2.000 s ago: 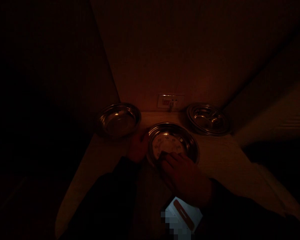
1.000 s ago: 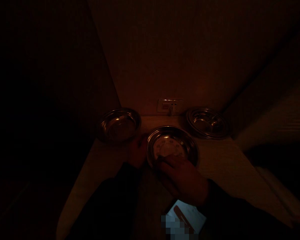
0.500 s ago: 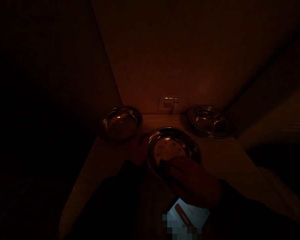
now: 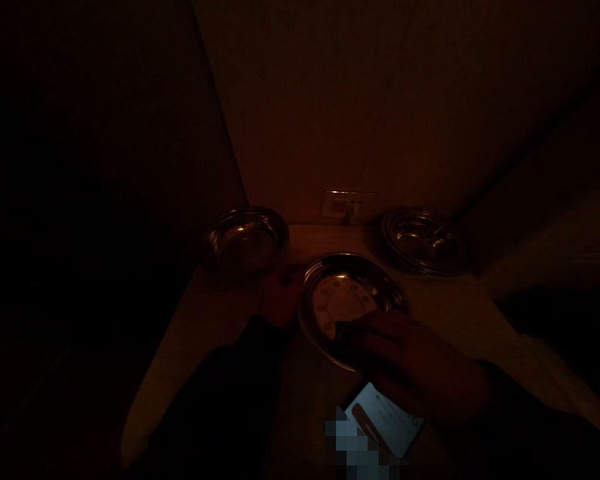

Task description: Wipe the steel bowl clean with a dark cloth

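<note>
In the dim light a round shiny metal plate [image 4: 344,303] with a patterned bottom stands in the middle of the table. My left hand [image 4: 281,299] is closed at its left rim, fingers mostly lost in shadow. My right hand [image 4: 415,357] reaches over the plate's lower right side, its bent fingers down inside on the bottom. Something dark shows at those fingertips, too dark to name. Below the right hand lies a lit phone [image 4: 387,420], partly covered by blurred blocks.
At the back left of the wooden table [image 4: 180,340] sits a metal bowl-like dish [image 4: 247,243]. A stack of metal divided plates [image 4: 425,243] is at the back right. The wall behind holds a socket [image 4: 349,205] with a plug in it.
My right hand has shifted a little to the right across the plate, baring more of its patterned bottom. The left hand stays at the rim. The whole view has moved slightly.
</note>
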A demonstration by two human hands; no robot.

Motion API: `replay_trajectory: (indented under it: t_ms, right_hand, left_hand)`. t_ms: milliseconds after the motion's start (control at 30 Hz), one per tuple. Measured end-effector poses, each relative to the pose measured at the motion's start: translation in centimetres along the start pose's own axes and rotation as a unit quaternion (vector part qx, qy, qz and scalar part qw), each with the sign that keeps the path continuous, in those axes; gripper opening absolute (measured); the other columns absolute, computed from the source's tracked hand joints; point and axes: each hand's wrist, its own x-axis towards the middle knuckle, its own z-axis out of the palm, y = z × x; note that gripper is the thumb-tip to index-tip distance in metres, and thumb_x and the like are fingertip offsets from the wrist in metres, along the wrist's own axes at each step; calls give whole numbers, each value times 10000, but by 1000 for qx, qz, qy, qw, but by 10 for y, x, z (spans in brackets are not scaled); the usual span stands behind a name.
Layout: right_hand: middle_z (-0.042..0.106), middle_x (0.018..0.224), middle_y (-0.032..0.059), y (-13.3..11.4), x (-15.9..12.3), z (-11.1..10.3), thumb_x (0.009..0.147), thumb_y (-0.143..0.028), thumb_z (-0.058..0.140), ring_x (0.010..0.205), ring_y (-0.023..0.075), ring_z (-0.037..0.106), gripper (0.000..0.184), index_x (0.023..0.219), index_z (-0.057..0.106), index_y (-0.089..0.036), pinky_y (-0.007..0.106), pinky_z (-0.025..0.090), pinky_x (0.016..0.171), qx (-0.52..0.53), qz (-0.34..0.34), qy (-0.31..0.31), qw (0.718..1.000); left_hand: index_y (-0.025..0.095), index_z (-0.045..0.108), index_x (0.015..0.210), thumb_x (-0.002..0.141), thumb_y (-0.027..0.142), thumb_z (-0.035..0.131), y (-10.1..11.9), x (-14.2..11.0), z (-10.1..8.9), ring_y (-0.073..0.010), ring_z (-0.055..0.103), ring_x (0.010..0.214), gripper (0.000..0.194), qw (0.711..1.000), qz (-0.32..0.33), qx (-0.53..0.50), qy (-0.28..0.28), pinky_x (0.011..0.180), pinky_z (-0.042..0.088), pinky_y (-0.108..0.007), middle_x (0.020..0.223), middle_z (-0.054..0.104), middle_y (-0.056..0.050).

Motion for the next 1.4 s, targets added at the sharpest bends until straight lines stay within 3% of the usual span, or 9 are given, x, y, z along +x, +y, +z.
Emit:
replay_trajectory:
  t_ms: [433,600,833,1133,1400]
  right_hand:
    - [629,1115,94,0,-4,-9,835,-170,528,1006,235,580,285,1107,609,-197,396,486,847,-16,5,-16,1000]
    - [615,1158,93,-3,-7,-11,819,-153,526,1031,232,576,333,1137,597,-218,390,482,865,-15,6,-23,1000]
    - [609,1172,83,-9,-5,-6,787,-80,481,1059,236,551,350,1096,583,-210,400,454,886,14,3,-3,1000]
    - [617,969,101,-36,28,23,867,-153,451,937,232,546,166,961,588,-157,407,439,847,39,113,8,993]
    - [619,1019,85,-23,7,6,861,-137,470,940,217,555,171,965,597,-187,385,427,836,52,108,-22,993]
  left_hand:
    - [90,680,994,822,374,492,-11,3,3,-238,639,955,381,997,24,-34,-61,843,468,-337,1006,708,-115]
    - [111,697,927,822,287,487,-6,2,3,-207,650,911,294,998,42,-37,-42,813,478,-298,949,724,-86]
    - [112,703,856,817,299,468,-6,2,3,-205,644,828,303,999,48,-15,1,737,478,-296,870,722,-80]
    - [117,708,857,810,286,480,1,-1,2,-195,652,835,287,999,28,-11,11,734,473,-274,853,727,-70]
    - [116,708,870,805,312,485,-2,1,2,-198,647,837,303,999,33,-17,17,731,468,-274,865,725,-70]
